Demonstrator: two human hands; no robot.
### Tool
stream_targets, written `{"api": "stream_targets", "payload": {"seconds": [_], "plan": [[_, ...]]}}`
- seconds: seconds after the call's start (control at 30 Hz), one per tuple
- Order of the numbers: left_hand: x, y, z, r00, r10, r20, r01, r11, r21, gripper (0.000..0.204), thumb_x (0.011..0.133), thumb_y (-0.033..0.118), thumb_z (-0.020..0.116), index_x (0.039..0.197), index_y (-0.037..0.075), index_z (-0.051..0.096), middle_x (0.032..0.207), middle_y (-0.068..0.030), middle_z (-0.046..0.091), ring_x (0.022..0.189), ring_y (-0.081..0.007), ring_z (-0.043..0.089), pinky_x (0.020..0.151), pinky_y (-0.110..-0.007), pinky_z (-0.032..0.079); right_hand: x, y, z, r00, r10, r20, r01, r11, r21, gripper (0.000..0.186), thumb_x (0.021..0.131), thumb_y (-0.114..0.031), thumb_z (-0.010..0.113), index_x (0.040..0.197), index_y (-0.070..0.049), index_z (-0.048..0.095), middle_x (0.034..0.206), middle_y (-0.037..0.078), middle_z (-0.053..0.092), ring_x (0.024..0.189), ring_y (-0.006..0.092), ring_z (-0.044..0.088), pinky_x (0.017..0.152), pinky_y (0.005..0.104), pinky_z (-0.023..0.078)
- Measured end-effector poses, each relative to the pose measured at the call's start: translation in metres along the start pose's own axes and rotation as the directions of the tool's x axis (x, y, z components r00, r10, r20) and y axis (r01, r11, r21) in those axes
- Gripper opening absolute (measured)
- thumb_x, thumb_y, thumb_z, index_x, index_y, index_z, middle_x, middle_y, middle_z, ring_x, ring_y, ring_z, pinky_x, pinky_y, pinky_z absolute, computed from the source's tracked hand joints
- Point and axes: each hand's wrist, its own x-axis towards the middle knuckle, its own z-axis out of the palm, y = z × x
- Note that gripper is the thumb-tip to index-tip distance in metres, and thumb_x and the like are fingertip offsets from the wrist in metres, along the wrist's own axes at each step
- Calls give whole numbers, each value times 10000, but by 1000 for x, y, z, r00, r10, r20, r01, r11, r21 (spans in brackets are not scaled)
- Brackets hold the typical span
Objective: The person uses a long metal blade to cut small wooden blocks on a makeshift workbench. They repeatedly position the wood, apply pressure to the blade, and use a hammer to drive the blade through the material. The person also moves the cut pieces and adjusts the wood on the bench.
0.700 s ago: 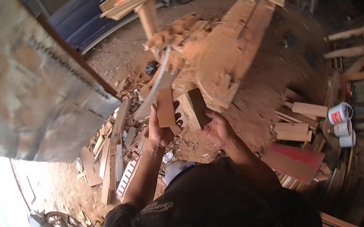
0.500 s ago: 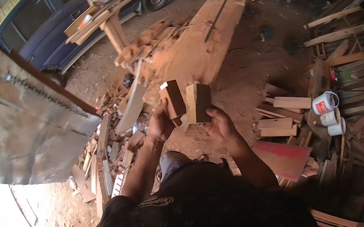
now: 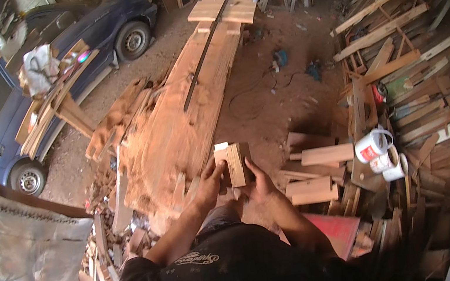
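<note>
The fingers of the left hand (image 3: 207, 186) and right hand (image 3: 260, 184) hold the wood blocks (image 3: 235, 166) between them. White buckets (image 3: 372, 147) are at right.

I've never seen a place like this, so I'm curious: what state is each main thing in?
Left hand: gripping
Right hand: gripping
Wooden blocks: held between the hands
Big wooden slab: lying flat
Dark bar: resting across pale boards
White buckets: tilted
Red panel: partly hidden
Blue car: parked
</note>
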Motion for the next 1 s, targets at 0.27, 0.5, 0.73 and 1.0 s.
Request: {"api": "stream_targets", "payload": {"seconds": [0.27, 0.5, 0.73, 1.0], "plan": [[247, 39, 96, 968, 110, 226, -136, 986, 101, 567, 1036, 271, 624, 1513, 30, 438, 1321, -97, 613, 1161, -139, 573, 946, -271, 489, 116, -201, -75, 998, -46, 41, 42, 995, 92, 647, 977, -415, 603, 1481, -45, 436, 1394, 142, 558, 1301, 324, 530, 1079, 561, 449], [414, 139, 172, 932, -54, 359, 102, 988, -119, 626, 1079, 483, 413, 1515, 34, 405, 1333, -143, 595, 997, -173, 600, 925, -341, 478, 221, -351, -110, 966, -217, 143, 177, 953, 248, 679, 1011, -538, 459, 1503, -70, 439, 1436, 174, 549, 1293, 346, 552, 1058, 558, 468], [593, 172, 240, 955, -6, 298, 167, 839, -519, 527, 1063, 364, 375, 1485, 49, 378, 1299, -154, 586, 981, -212, 587, 868, -390, 491, 368, -498, -178, 924, -221, 313, 145, 958, 249, 650, 1046, -507, 396, 1490, -34, 446, 1403, 245, 556, 1227, 396, 601, 994, 560, 520], [787, 207, 217, 994, 49, -101, -55, 997, -53, 448, 983, 98, 521, 1424, 27, 486, 1314, -109, 609, 1072, -203, 606, 846, -320, 517, 523, -667, -202, 935, 48, 350, -104, 984, 142, 714, 1028, -527, 405, 1508, 2, 404, 1410, 301, 536, 1190, 441, 616, 989, 549, 530]]}}
